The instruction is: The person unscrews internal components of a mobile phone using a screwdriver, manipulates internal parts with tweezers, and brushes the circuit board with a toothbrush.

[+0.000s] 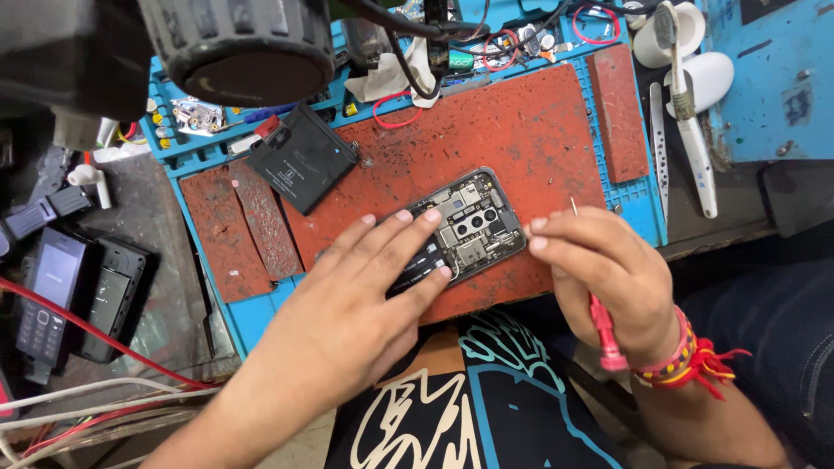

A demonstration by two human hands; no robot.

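From the head view, an opened phone (460,230) with its back cover off lies near the front edge of the worn red mat (512,122) on the blue surface (782,78). The left hand (356,304) presses flat on the phone's lower half, fingers spread and together on nothing. The right hand (608,269) sits just beside the phone's upper end, its grip clamped on a thin red-handled screwdriver (599,321). A black battery (304,156) rests toward the mat's far left corner. A white toothbrush (686,113) lies at the right edge.
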